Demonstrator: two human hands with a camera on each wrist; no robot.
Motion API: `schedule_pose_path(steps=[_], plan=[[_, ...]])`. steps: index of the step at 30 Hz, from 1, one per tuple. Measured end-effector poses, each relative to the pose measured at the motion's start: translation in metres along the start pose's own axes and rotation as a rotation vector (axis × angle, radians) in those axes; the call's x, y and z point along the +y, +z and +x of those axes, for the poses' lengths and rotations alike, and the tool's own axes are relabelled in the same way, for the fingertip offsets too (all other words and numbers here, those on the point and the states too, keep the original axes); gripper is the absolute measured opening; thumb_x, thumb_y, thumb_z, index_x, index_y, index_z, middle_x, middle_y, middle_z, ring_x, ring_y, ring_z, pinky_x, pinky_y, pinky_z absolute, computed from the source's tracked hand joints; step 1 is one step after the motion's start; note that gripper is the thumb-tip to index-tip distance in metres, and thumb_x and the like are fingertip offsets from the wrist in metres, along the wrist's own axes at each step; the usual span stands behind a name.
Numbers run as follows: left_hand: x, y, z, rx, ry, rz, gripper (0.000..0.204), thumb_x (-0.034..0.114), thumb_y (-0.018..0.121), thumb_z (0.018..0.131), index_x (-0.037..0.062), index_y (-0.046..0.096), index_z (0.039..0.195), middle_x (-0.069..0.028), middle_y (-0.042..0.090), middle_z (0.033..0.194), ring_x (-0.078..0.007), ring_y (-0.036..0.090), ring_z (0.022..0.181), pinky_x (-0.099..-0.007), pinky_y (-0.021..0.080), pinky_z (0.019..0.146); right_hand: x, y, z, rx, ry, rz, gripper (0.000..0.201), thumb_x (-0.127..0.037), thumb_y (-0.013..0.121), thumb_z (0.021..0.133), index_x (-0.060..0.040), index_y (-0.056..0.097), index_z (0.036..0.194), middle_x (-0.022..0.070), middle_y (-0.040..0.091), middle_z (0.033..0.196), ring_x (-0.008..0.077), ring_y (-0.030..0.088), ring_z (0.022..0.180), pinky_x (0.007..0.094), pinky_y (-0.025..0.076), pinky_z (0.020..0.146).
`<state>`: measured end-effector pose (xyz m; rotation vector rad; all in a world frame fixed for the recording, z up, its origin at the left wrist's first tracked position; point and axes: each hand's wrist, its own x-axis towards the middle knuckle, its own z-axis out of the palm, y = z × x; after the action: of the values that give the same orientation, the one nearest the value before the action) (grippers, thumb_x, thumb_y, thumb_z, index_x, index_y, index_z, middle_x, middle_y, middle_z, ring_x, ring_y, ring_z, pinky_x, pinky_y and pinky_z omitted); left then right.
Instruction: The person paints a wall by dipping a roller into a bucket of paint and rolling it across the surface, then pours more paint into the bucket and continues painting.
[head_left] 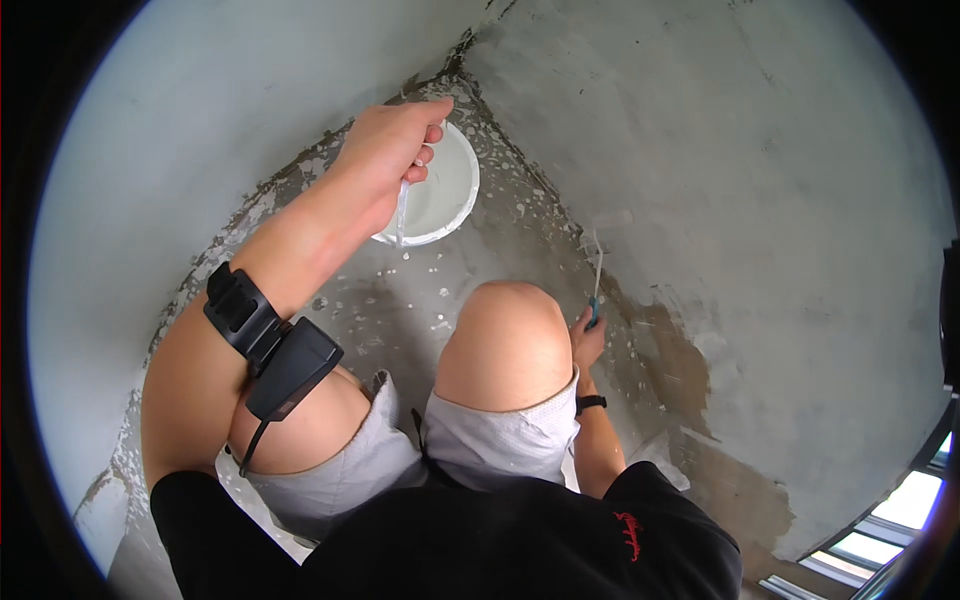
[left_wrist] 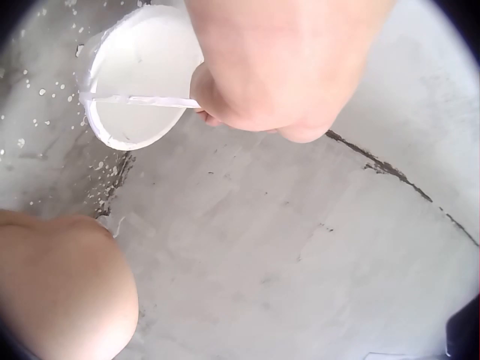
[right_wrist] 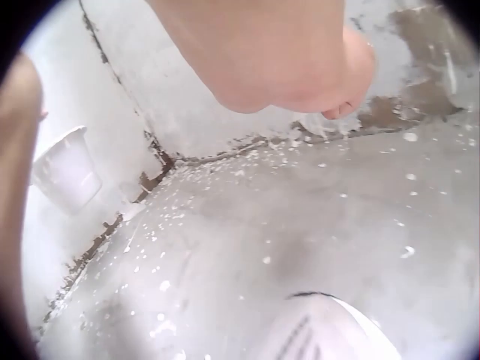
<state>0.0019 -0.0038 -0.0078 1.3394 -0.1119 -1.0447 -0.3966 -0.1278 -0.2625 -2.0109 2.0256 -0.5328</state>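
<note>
My left hand grips the white handle strap of a white bucket near the corner. In the left wrist view the strap runs from the bucket into the curled fingers of that hand. The right wrist view shows the bucket at the left, in front of the wall. Low beside the right wall, my right hand holds a thin-shafted tool by its teal handle. The shaft bends near its far end against the wall; in the right wrist view the tool is hidden behind the hand.
Grey walls meet in a corner beyond the bucket. White spatters dot the grey floor. A brown patch marks the lower right wall. My bent right knee stands between the hands. A shoe shows below the right hand.
</note>
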Motion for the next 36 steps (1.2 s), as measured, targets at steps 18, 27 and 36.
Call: schedule_pose_path(steps=[18,27,36], plan=[[0.0,0.013,-0.008,-0.159,-0.061,-0.035,0.022,0.021,0.062,0.095,0.002,0.056,0.103,0.0039,0.042,0.072,-0.0066,0.034,0.059,-0.0233,0.029,0.053,0.17,-0.104,-0.057,0.242,0.376,-0.131,0.048,-0.049,0.048,0.096,-0.0027,0.058,0.1,0.0264,0.066,0.081,0.0475,0.063,0.08,0.0545,0.048,0.07],[-0.003,0.009,-0.002,-0.207,-0.124,-0.046,0.025,0.022,0.058,0.097,0.0001,0.055,0.109,0.0035,0.047,0.072,-0.0064,0.037,0.06,-0.0235,0.031,0.056,0.15,-0.145,-0.059,0.321,0.346,0.026,0.044,-0.046,0.06,0.091,-0.0015,0.063,0.09,0.0238,0.064,0.073,0.045,0.062,0.073,0.0491,0.048,0.064],[-0.013,0.024,0.006,-0.262,-0.179,-0.002,0.025,0.021,0.057,0.098,0.0004,0.054,0.11,0.0035,0.048,0.071,-0.0067,0.039,0.06,-0.0239,0.032,0.057,0.06,-0.087,-0.012,0.169,0.057,0.032,0.038,-0.043,0.058,0.092,-0.0058,0.06,0.097,0.0192,0.066,0.074,0.0405,0.065,0.071,0.0488,0.05,0.062]])
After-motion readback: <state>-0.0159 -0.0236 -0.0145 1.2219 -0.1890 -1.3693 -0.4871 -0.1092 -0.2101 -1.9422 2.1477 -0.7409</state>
